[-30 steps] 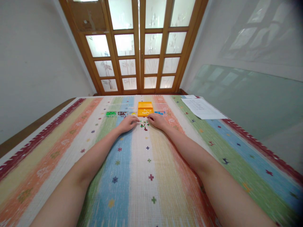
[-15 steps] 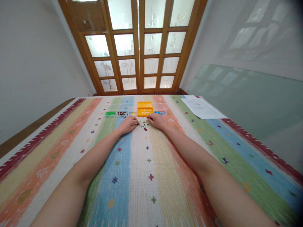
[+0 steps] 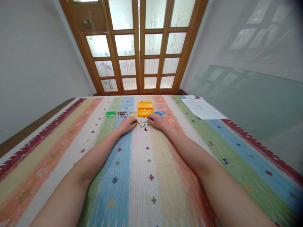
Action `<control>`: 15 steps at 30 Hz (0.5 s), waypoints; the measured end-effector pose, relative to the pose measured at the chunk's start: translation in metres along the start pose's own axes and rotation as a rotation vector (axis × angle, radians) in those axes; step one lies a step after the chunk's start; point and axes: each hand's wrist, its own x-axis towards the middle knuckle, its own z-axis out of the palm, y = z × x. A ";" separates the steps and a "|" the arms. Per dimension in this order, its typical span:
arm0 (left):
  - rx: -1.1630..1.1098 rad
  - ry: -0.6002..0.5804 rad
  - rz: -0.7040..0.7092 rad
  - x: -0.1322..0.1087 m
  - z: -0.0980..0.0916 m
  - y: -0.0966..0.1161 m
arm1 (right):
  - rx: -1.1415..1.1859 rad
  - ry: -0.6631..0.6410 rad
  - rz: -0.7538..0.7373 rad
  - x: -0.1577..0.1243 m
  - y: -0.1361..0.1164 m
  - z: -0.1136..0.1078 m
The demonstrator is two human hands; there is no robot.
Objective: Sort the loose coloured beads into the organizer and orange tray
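Observation:
Between my hands lies a loose pile of tiny green, dark red and white pieces [image 3: 143,124] on the cloth. My left hand [image 3: 128,124] rests at the pile's left edge, fingers curled together; whatever they may hold is too small to see. At the right edge, my right hand [image 3: 156,121] has its fingers pinched close to the pieces, their tips partly hidden. Just behind stands an open orange box [image 3: 145,106] with small white pieces inside. Clear boxes hold green pieces [image 3: 110,113], dark red pieces [image 3: 122,113], yellow pieces [image 3: 133,113] and blue pieces [image 3: 159,113].
A striped, patterned tablecloth [image 3: 142,189] covers the table. White paper sheets [image 3: 202,108] lie at the far right. Beyond the table are wooden doors with glass panes [image 3: 139,56], and a glass panel [image 3: 243,97] leans by the right wall.
My left hand has drawn slightly left, away from the pile. My right hand has hardly moved.

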 end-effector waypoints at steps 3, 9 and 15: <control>-0.019 0.034 -0.105 0.000 -0.001 0.000 | 0.005 0.005 -0.004 0.000 0.000 0.000; -0.177 0.125 -0.249 0.002 0.000 -0.012 | 0.002 0.001 0.003 0.000 -0.001 0.000; -0.405 0.357 -0.439 0.005 -0.002 -0.038 | -0.001 -0.004 0.009 0.000 0.000 0.000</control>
